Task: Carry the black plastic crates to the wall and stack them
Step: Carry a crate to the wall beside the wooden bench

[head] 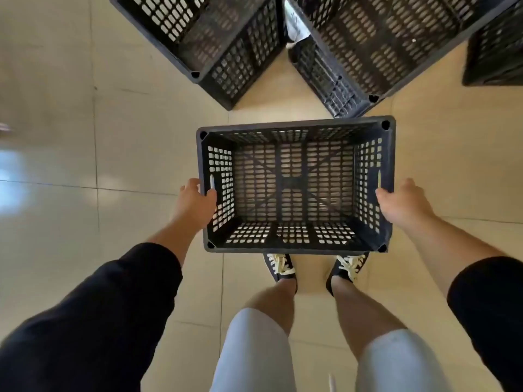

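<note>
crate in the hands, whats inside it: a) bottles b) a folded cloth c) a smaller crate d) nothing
d, the bare slotted bottom of the crate shows across its whole inside, while the left hand and right hand hold its two short sides.

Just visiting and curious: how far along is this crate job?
Done: nothing clearly; no stack against a wall is visible. In hand: one empty black crate, gripped by the left hand and right hand at its ends. Left: at least three more crates on the tiled floor ahead.
</note>
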Demonstrator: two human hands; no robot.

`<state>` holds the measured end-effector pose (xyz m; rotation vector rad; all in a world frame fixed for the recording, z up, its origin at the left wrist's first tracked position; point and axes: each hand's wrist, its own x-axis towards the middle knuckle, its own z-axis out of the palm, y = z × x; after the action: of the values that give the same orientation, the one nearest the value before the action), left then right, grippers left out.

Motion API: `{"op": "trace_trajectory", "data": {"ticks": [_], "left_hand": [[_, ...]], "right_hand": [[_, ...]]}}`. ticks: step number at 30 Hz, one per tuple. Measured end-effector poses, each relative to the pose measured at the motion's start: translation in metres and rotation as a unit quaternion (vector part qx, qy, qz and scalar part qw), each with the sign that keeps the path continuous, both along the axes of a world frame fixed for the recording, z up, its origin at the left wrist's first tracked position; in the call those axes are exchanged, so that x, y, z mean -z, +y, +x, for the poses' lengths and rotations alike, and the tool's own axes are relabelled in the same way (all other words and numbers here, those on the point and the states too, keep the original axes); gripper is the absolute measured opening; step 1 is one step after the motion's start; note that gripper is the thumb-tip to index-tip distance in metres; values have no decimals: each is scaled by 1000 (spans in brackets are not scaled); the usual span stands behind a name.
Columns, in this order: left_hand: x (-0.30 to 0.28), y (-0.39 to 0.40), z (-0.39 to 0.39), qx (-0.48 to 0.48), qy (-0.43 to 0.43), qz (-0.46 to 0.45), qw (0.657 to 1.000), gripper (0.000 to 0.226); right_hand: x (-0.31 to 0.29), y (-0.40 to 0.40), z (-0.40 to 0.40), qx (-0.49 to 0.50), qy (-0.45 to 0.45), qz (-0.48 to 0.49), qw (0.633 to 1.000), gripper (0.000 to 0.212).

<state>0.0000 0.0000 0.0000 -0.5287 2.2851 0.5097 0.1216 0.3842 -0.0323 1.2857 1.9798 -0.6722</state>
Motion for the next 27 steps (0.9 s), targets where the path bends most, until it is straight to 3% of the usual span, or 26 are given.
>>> {"op": "trace_trajectory", "data": {"ticks": [6, 14, 18, 21, 27], "left_hand": [[76, -14, -16, -120, -26, -21, 992, 51], [123, -27, -19, -289, -45, 85, 953, 28], [111, -27, -16, -275, -43, 97, 956, 6], [86, -27, -13, -264, -38, 95, 959, 9], [-15, -39, -14, -234, -37, 95, 967, 11]], "right_hand": [[68, 0, 5, 72, 57, 19, 996, 45], [109, 11, 2, 122, 105, 21, 987, 18], [102, 9, 5, 109, 100, 47, 988, 24], [78, 7, 9, 113, 91, 57, 988, 24], [-31, 4, 19, 94, 74, 52, 991, 13]]}}
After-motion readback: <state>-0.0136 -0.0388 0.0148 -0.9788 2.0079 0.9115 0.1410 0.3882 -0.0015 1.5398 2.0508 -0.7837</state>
